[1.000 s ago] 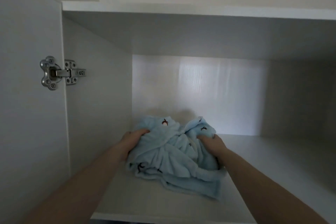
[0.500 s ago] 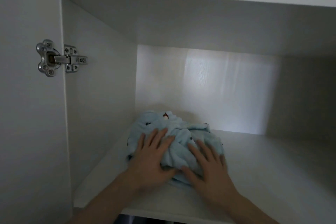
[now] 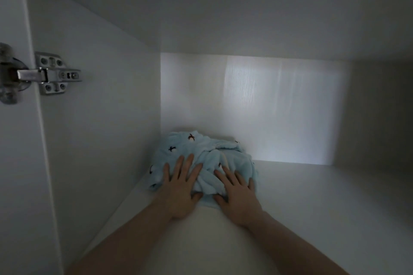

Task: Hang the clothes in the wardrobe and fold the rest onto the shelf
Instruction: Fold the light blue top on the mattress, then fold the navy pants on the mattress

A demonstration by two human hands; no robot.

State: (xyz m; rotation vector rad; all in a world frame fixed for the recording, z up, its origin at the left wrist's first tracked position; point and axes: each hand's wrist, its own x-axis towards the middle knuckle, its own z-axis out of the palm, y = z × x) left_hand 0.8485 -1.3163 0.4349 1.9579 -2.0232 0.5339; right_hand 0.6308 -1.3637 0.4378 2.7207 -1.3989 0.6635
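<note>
White wardrobe interior (image 3: 107,118), dim side panels, light patch on back panel (image 3: 268,105), metal hinge (image 3: 51,73) left

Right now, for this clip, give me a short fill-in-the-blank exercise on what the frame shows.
1. Both hands press flat on a light ____ fleece garment.
2. The garment lies on the white shelf, in its back ____ corner.
3. The left hand and right hand have ____ fingers.
4. A metal ____ joins the door to the side wall.

Missing: blue; left; straight; hinge
</note>
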